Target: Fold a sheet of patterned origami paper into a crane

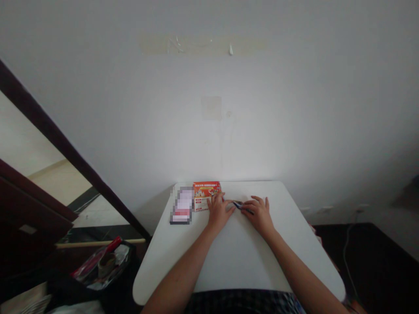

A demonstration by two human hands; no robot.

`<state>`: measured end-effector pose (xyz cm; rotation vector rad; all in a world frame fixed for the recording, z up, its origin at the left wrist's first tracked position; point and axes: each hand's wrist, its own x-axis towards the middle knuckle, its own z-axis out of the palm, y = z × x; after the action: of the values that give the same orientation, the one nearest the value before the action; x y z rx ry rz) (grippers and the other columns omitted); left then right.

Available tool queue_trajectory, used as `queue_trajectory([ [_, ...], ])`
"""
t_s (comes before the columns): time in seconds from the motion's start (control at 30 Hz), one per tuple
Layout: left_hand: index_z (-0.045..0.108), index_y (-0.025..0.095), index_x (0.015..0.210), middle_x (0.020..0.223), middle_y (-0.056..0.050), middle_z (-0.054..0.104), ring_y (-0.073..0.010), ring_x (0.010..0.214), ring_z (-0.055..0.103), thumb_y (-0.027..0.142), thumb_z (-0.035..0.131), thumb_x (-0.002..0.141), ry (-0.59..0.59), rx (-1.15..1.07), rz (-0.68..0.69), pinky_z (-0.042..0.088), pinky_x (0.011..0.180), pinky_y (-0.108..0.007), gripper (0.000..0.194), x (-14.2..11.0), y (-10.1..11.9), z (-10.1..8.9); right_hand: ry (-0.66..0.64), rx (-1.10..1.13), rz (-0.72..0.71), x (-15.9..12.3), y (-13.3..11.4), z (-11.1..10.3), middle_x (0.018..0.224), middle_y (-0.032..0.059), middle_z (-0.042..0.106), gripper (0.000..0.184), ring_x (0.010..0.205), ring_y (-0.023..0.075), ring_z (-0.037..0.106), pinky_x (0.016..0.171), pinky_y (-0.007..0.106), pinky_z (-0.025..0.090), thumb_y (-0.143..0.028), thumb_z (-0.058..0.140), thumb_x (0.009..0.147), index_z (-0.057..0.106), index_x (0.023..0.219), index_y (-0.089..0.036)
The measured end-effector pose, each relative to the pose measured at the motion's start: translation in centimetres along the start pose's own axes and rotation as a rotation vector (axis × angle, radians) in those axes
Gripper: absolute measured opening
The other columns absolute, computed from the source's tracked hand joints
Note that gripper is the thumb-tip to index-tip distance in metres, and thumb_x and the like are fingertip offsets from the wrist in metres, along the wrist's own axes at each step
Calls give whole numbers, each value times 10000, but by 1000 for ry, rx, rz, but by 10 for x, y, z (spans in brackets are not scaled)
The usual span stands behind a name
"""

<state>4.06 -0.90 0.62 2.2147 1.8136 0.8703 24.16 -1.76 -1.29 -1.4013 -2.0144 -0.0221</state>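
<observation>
Between my two hands is a small, narrow dark item (238,206) with a pale streak, low against the table top. It is too small and too covered to name. My right hand (261,214) pinches its right part between thumb and fingers, while the outer fingers are raised. At its left end are the thumb and index fingertips of my left hand (218,213); whether they grip it I cannot tell. The other left fingers are spread over the right edge of a red and white printed leaflet (203,192), hiding part of it.
A phone (181,207) with a blurred-out screen lies left of the leaflet on the white table (242,266). The table's back edge meets a pale wall (248,131). An open dark bag (111,266) with assorted things is on the floor at left; a cable (346,248) hangs at right.
</observation>
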Motion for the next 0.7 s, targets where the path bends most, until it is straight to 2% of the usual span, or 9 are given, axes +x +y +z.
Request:
queue_trajectory([
  [0.23, 713, 419, 1154, 1416, -56, 509, -327, 1346, 386, 509, 648, 858, -52, 50, 1, 152, 1147, -692, 316, -2, 6, -2, -58, -29, -28, -1, -11, -2, 1042, 32, 713, 203, 1203, 298, 507, 1100, 754, 121, -387, 551, 941, 743, 1007, -379],
  [0.37, 706, 426, 1165, 1428, -54, 500, -344, 1353, 372, 565, 646, 836, -70, 70, -1, 138, 1144, -710, 362, -1, 6, 0, -113, -6, 13, 0, -9, -1, 1048, 41, 708, 226, 1174, 291, 524, 1089, 748, 173, -375, 544, 942, 714, 1090, -370],
  [0.53, 696, 439, 1165, 1449, -42, 491, -347, 1355, 373, 548, 673, 823, -95, 77, -6, 140, 1121, -743, 360, 1, 6, 2, -63, -39, 128, 0, -1, 7, 1160, 75, 677, 323, 1202, 327, 496, 1062, 672, 299, -425, 626, 883, 685, 1190, -344],
  [0.7, 706, 439, 1131, 1475, -46, 465, -344, 1391, 333, 496, 736, 788, -91, 64, -74, 111, 1095, -782, 350, 1, 12, -1, -76, -11, 123, 2, 1, 9, 1155, 35, 682, 238, 1221, 312, 488, 1080, 602, 288, -396, 649, 867, 727, 1092, -384],
])
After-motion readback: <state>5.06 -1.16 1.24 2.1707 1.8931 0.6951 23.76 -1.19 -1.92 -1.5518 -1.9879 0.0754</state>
